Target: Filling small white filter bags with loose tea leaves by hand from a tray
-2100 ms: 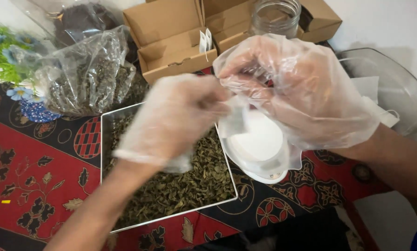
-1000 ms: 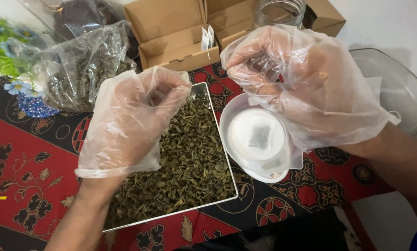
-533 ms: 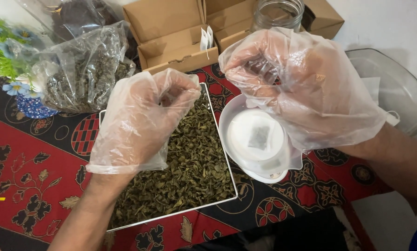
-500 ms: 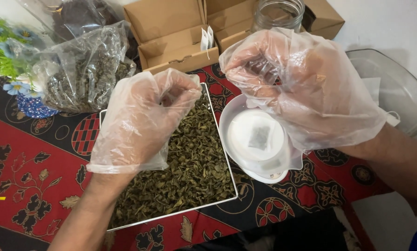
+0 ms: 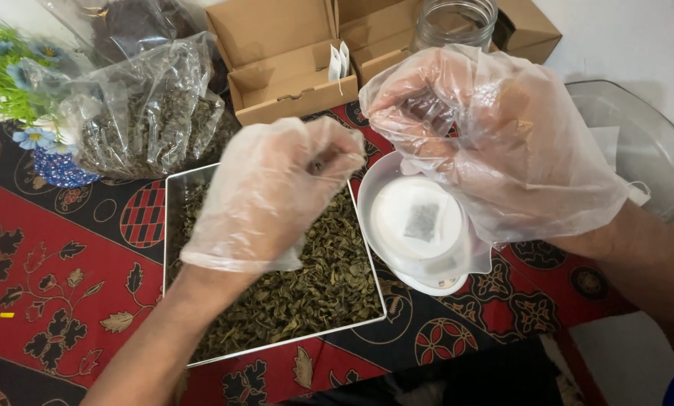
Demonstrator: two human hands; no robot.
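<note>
A pinch of dried tea leaves is held in the gloved left hand (image 5: 277, 192), fingers closed, above the steel tray (image 5: 173, 225) of leaves; a small tea bag (image 5: 423, 113) is pinched in the gloved right hand (image 5: 495, 139) over the white scale (image 5: 419, 225)

The surface (image 5: 59, 256) is covered with a red and black cloth printed with leaves, stems and round medallions. Past its far right corner a plain white wall or floor (image 5: 630, 37) shows, evenly lit by soft, bright light without hard shadows. At the far left stands a bunch of green artificial foliage with small blue flowers (image 5: 10, 71). A curved clear glass edge (image 5: 652, 143) sits at the right.
</note>
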